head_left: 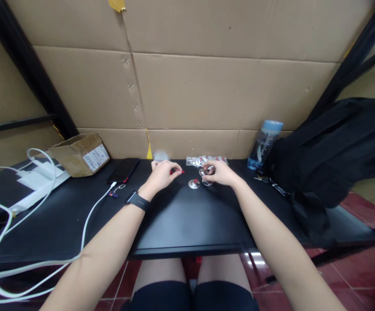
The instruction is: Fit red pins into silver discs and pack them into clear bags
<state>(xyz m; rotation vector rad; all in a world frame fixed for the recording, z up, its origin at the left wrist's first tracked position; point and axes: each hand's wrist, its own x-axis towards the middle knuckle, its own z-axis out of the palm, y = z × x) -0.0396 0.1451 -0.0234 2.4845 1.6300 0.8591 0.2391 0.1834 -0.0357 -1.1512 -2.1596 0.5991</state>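
A small red piece (182, 172) is pinched in the fingers of the left hand (165, 171). A shiny disc (202, 172) is apparently held by the right hand (220, 173); a red-tabbed disc (193, 185) is laid between both hands on the counter (194, 224).

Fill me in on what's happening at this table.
A person is sitting at a black table, handling small parts with both bare hands. The left hand pinches a small red piece, while the right hand holds a shiny round disc. Between the hands, a second disc lies on the table with red on top. Clear plastic packaging lies just behind.
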